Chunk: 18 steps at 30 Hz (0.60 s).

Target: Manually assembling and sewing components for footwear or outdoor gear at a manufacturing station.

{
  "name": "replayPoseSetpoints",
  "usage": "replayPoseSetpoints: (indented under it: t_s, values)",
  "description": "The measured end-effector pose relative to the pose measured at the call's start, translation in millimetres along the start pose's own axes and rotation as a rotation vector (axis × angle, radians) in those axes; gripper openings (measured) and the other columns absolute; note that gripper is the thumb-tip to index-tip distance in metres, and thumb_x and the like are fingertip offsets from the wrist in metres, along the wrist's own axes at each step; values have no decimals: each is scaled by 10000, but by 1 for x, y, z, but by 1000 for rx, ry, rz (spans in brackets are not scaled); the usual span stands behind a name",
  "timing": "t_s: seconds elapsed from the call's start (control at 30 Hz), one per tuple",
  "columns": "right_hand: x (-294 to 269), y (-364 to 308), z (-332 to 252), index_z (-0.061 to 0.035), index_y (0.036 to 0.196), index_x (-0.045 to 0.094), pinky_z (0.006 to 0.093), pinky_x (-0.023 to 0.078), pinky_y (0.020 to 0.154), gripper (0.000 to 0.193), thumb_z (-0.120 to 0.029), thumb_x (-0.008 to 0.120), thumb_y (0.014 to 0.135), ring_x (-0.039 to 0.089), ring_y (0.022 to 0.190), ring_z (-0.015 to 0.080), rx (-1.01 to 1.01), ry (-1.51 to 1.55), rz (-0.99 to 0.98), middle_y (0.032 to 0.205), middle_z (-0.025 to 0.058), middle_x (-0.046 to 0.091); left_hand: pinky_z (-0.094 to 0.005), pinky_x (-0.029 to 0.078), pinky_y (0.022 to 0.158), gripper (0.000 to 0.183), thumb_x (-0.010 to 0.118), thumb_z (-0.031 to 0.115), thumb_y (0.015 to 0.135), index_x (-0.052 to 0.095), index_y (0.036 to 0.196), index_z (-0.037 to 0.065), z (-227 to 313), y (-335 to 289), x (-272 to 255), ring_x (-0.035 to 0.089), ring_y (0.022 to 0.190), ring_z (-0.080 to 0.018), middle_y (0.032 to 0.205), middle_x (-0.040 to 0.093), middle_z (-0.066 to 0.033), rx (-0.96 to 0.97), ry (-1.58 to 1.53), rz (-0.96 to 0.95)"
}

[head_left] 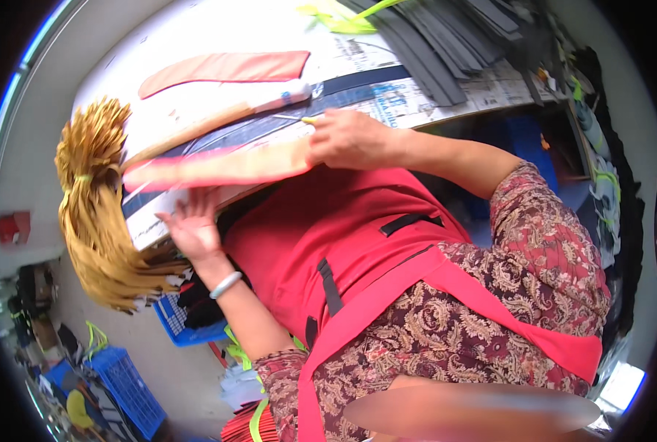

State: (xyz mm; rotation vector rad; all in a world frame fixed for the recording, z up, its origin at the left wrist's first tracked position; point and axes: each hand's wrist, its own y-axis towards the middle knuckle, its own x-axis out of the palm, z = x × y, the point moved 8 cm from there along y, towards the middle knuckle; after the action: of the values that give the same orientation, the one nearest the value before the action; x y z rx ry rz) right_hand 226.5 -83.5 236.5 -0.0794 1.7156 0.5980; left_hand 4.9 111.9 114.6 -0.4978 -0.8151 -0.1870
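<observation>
We see our right hand [350, 138] pinching shut on the right end of the long, thin, floppy peach strip [218, 167] at the table's [196, 29] near edge, while our open left hand [192, 228] rests under it.

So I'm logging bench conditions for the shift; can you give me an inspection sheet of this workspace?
Surface: worktable covered with printed paper sheets, crowded.
Job's things: long tan-and-pink strip lying along the near edge; a second pink strip farther back; a wooden-handled tool with a white grip between them.
Clutter: bundle of golden-yellow strips hanging off the table's end; fan of dark grey strips with a yellow-green tie at the far side.
Grippers: left hand open, fingers spread at the table edge below the strip; right hand closed on the strip's end.
Cables: nothing seen.
Surroundings: blue crates on the floor, more bundles nearby.
</observation>
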Motion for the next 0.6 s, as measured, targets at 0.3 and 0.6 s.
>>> replayPoseSetpoints:
  t_s: [0.3,0.6]
  values:
    - [-5,-126,96,-50,972,701,303,483,737,290,-317,643,872,628,810,187,850,596,30,862,95,684,-584,387,1036,752,340,579,945,220,1431,18,23,28,-14,473,1214,-459,1307,468,-309,13,133,-189]
    - [-48,-221,171,-149,1177,613,397,471,878,368,-228,593,818,595,1016,322,1083,-434,159,1129,107,621,-414,495,925,528,532,279,975,343,1399,28,13,-31,14,533,1153,-293,1337,430,-168,244,593,-114]
